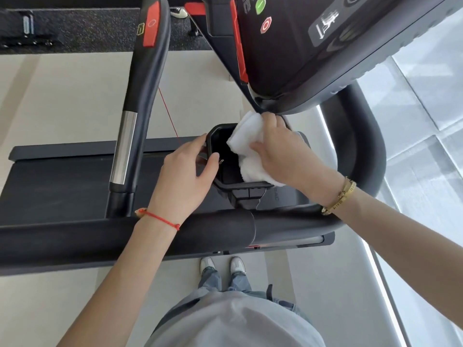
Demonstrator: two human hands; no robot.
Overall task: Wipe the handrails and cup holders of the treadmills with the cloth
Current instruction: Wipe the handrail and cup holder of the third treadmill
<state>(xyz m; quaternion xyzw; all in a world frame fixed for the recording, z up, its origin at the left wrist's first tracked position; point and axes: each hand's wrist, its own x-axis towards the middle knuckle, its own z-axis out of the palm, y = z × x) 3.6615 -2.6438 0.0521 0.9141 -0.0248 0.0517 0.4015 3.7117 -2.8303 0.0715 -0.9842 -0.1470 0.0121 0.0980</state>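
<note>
White terry cloth (246,146) is bunched under my right hand (283,154), fingers curled over it and pinching it against the far rim of the black cup holder (223,182), part of the fold hanging down into the well. My left hand (185,171) steadies the holder from the other side: thumb hooked over the near rim, fingers wrapped on the outer wall. So the hands sit apart, one on each side of the holder's opening, with the cloth on the right side only.

What worries me is the small metal clip or tab (221,161) just inside the rim by my left thumb; if I drag the cloth across it, the loops could snag. The holder also looks like a separate insert on a bracket, so pushing hard into the bottom might pop it loose, which is why I judge the left grip matters. The red safety cord (169,113) runs close to my left fingers, and a careless sweep could tug it.

Beyond the holder, the front handrail (75,236) crosses under my forearms, the side handrail (140,96) with its steel sensor band rises to the left, and the console (325,46) overhangs my right knuckles.
</note>
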